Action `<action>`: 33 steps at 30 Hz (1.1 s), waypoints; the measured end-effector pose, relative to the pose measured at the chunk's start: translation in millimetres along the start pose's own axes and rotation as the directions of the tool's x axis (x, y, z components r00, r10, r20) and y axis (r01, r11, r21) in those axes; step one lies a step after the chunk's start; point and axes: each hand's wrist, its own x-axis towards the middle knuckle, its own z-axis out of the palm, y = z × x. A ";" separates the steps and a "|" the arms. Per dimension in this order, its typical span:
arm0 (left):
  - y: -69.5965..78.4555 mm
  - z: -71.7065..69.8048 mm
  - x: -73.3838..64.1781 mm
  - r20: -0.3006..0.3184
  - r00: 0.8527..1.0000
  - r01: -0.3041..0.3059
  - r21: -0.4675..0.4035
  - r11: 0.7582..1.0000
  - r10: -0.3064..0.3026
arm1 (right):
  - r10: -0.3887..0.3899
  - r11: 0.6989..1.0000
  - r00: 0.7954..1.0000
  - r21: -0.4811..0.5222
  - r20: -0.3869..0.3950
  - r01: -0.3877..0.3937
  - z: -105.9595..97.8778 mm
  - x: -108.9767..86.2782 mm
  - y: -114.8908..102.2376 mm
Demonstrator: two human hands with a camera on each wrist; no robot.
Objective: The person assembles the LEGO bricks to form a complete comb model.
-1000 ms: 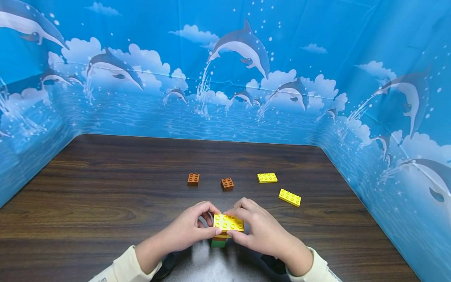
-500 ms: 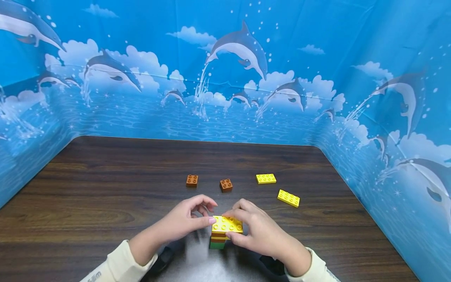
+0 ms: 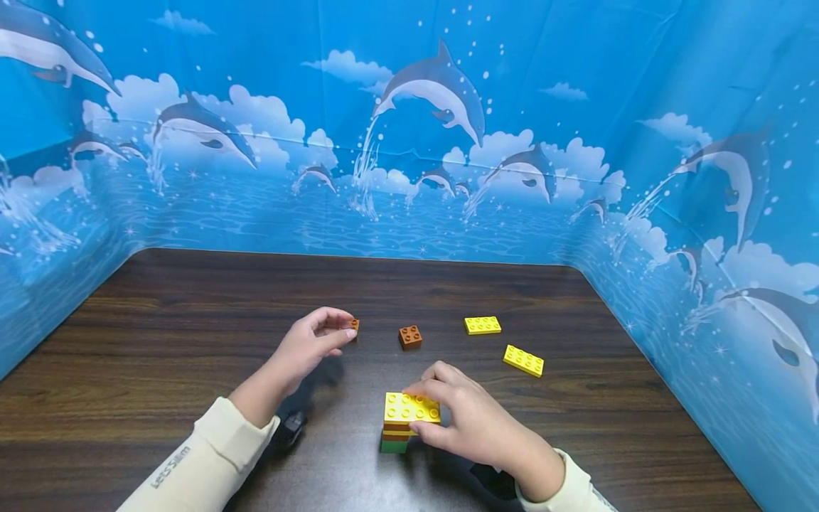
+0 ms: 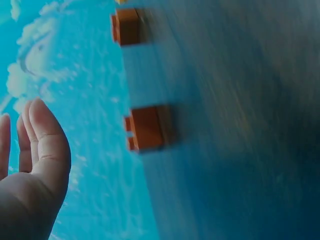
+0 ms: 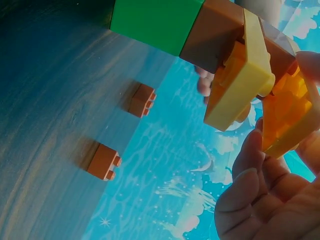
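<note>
A stack of toy building bricks stands on the table, with a green brick (image 5: 152, 22) at the bottom and brown and yellow layers above. My right hand (image 3: 473, 416) pinches the yellow eight-stud brick (image 3: 412, 408) on top between thumb and fingers; in the right wrist view this brick juts out beyond the stack. Farther out, my left hand (image 3: 308, 348) reaches to the left brown four-stud brick (image 3: 355, 325), partly hidden behind its fingers. In the left wrist view the fingers (image 4: 50, 140) are spread beside that brown brick (image 4: 147, 129), with a gap between.
A second brown brick (image 3: 411, 337) lies to the right of the first. Two flat yellow bricks, one farther back (image 3: 483, 325) and one nearer (image 3: 523, 360), lie at the right. A blue dolphin-print curtain (image 3: 409, 220) borders the dark wooden table (image 3: 192, 306).
My left hand has let go of the stack's top and moved forward and left to the left brown brick. My right hand stays on the top yellow brick.
</note>
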 end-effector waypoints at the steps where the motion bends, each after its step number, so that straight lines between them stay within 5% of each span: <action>1: -2.2 -2.5 3.3 -0.014 1.000 0.011 -0.009 1.000 -0.011 | 0.001 1.000 1.000 0.001 0.003 -0.001 0.2 -0.2 0.0; 9: -12.4 -18.9 25.7 -0.064 0.995 0.071 -0.048 0.996 -0.074 | -0.002 1.000 1.000 0.009 0.008 0.002 0.0 -0.7 0.2; 33: -26.3 -17.3 61.6 -0.046 0.968 0.251 0.179 0.951 -0.246 | 0.002 1.000 1.000 -0.018 0.013 -0.002 -1.9 0.6 -0.5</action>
